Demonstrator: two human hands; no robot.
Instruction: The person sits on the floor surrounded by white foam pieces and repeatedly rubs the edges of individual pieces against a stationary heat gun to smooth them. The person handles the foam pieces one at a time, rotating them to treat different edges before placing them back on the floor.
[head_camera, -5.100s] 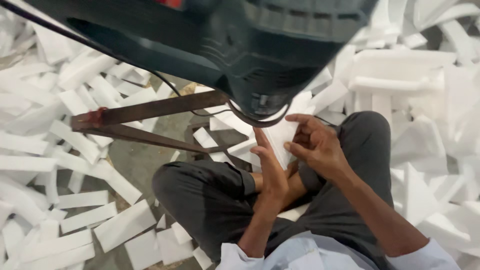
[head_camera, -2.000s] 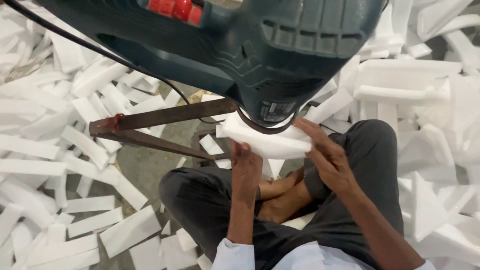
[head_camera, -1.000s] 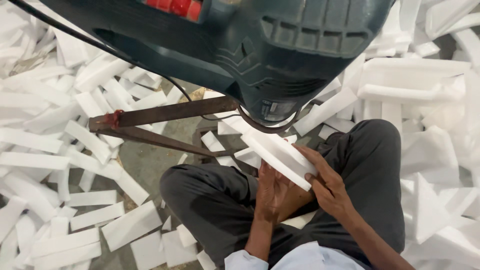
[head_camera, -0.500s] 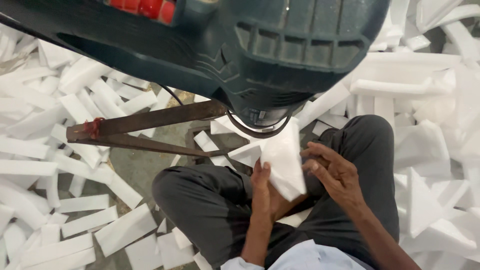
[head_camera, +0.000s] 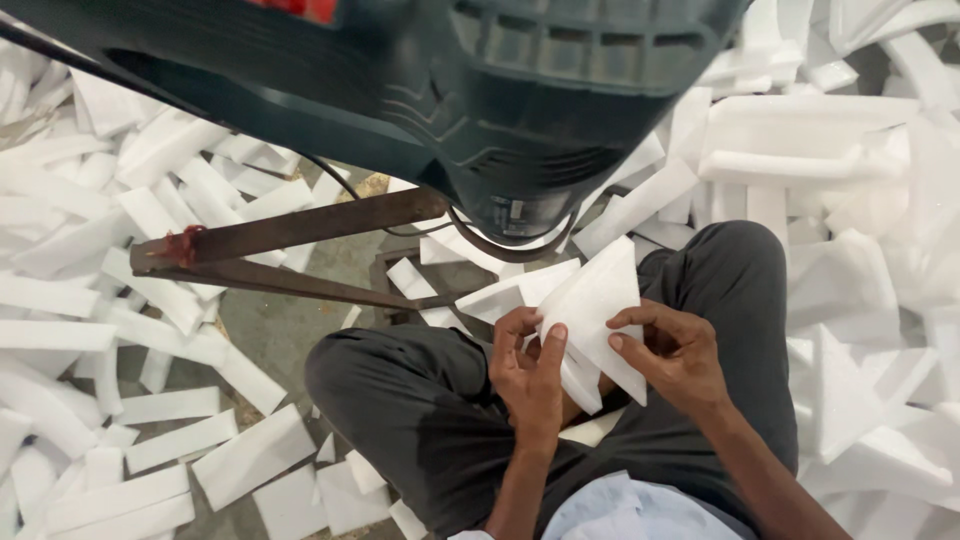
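A floor (head_camera: 300, 330) of bare grey concrete shows only in a patch left of centre; white foam offcuts (head_camera: 130, 300) cover the rest, strips toward the left edge and bulkier moulded blocks (head_camera: 800, 150) toward the right edge. A dark green machine housing (head_camera: 480, 90) fills the top of the view, hanging over the person's lap, with a black cable looping beneath it. Two rusty metal bars (head_camera: 290, 230) run from the left toward the machine's underside, meeting at a red-stained joint at their left end. The person sits cross-legged on the floor in dark trousers (head_camera: 420, 410) and a pale blue shirt (head_camera: 630, 510).

Over the lap, just below the machine, both hands hold a white foam piece (head_camera: 595, 300), flat and roughly triangular, tilted with its point up. The left hand (head_camera: 530, 375) pinches the piece's lower left edge, thumb on the front face and fingers curled behind. The right hand (head_camera: 680, 355) grips the right edge, thumb and fingertips pressed on the face. A second foam slab (head_camera: 500, 295) lies just behind the held piece, to its left.
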